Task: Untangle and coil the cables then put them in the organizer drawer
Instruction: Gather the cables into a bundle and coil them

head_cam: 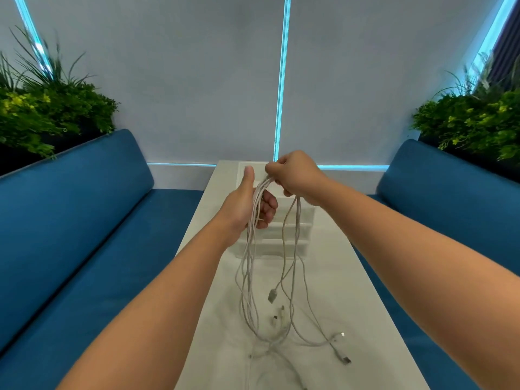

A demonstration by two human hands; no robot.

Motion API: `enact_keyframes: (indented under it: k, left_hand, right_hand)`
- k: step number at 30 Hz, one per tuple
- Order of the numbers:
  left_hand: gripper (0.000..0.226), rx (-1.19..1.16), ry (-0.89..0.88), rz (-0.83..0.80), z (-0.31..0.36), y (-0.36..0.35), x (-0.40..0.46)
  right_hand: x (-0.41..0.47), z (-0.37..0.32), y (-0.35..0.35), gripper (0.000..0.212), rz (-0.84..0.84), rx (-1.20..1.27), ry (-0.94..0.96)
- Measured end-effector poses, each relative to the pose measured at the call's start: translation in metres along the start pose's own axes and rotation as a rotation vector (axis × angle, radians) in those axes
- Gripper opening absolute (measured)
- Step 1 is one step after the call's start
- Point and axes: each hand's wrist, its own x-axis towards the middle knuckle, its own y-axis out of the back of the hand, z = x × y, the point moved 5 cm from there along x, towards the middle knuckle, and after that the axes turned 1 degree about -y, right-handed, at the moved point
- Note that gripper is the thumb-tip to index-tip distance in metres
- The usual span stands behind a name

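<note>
Both of our hands hold the white cables (268, 280) up over the table (351, 305). Our left hand (247, 205) has its fingers curled round several strands, thumb pointing up. Our right hand (292, 175), just beside it and a little higher, pinches the top of the same bunch in closed fingers. From the hands the cables hang in long tangled loops, and their lower ends and plugs (272, 295) lie on the table near us. Behind the hanging loops stands the pale drawer unit (305, 220), at the far end of the table. Blue benches (84, 220) run along both sides, with green plants (50, 108) behind them.
</note>
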Motion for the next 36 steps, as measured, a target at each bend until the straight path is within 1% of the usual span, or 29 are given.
enact_keyframes:
  k: [2,3,5,7,8,9,11,12,14,15,17,19,20,22,24,26,27,29,31,33,35,36]
  left_hand:
    - [0.069,0.050,-0.038,-0.001,-0.006,-0.002,-0.004]
    - [0.063,0.027,-0.038,-0.015,-0.009,-0.004,-0.005]
    - [0.055,-0.021,-0.016,-0.008,-0.011,-0.008,-0.008]
    - [0.052,0.006,-0.009,0.024,-0.011,-0.008,-0.008]
    - [0.051,0.026,-0.015,0.023,-0.010,-0.008,-0.007]
    - [0.051,0.043,-0.024,0.011,-0.009,-0.008,-0.007]
    - [0.051,0.082,-0.030,-0.029,-0.006,-0.010,-0.004]
    - [0.051,0.101,-0.031,-0.053,-0.004,-0.011,-0.003]
    - [0.050,0.129,-0.039,-0.095,0.001,-0.012,0.000]
    - [0.050,0.141,-0.047,-0.111,0.004,-0.011,0.002]
    - [0.049,0.172,-0.064,-0.148,0.007,-0.007,0.002]
    - [0.049,0.225,-0.072,-0.182,0.010,-0.002,0.003]
    - [0.049,0.259,-0.073,-0.195,0.010,0.000,0.003]
    - [0.049,0.341,-0.082,-0.221,0.012,0.003,0.002]
    - [0.049,0.432,-0.094,-0.239,0.012,0.005,0.001]
    - [0.054,0.562,-0.104,-0.251,0.011,0.005,0.002]
    - [0.060,0.639,-0.103,-0.259,0.009,0.005,0.004]
    - [0.070,0.743,-0.067,-0.260,0.003,0.006,0.009]
    - [0.068,0.784,-0.020,-0.249,-0.004,0.011,0.014]
    - [0.060,0.794,-0.004,-0.230,-0.012,0.018,0.017]
    - [0.055,0.847,-0.003,-0.171,-0.021,0.025,0.018]
    - [0.056,0.915,-0.018,-0.131,-0.025,0.027,0.020]
  right_hand:
    - [0.003,0.005,0.009,0.023,0.023,0.027,-0.015]
    - [0.003,0.008,0.011,0.025,0.022,0.027,-0.020]
    - [0.002,0.015,0.014,0.027,-0.009,0.044,-0.026]
    - [0.001,0.022,0.016,0.025,-0.057,0.042,-0.030]
    - [0.002,0.024,0.017,0.024,-0.071,-0.028,-0.014]
    - [0.003,0.024,0.019,0.025,-0.070,-0.176,0.033]
    - [0.003,0.016,0.020,0.027,-0.049,-0.536,0.199]
    - [0.001,0.010,0.016,0.027,-0.068,-0.642,0.287]
    - [-0.005,0.002,0.006,0.026,-0.172,-0.702,0.387]
    - [-0.006,0.002,0.003,0.028,-0.220,-0.675,0.386]
    - [-0.008,0.009,0.002,0.037,-0.311,-0.418,0.261]
    - [-0.011,0.019,-0.002,0.040,-0.411,-0.149,0.116]
    - [-0.013,0.025,-0.005,0.040,-0.470,-0.069,0.059]
    - [-0.017,0.032,-0.012,0.041,-0.583,-0.001,-0.010]
    - [-0.020,0.038,-0.017,0.043,-0.632,-0.007,-0.047]
    - [-0.021,0.043,-0.017,0.045,-0.597,-0.077,-0.033]
    - [-0.020,0.043,-0.018,0.046,-0.563,-0.158,0.016]
    - [-0.019,0.041,-0.021,0.046,-0.493,-0.397,0.133]
    - [-0.017,0.042,-0.020,0.046,-0.400,-0.605,0.199]
    - [-0.015,0.047,-0.008,0.047,-0.295,-0.746,0.226]
    - [-0.013,0.056,0.003,0.044,-0.215,-0.914,0.232]
    - [-0.013,0.060,0.006,0.041,-0.178,-0.971,0.234]
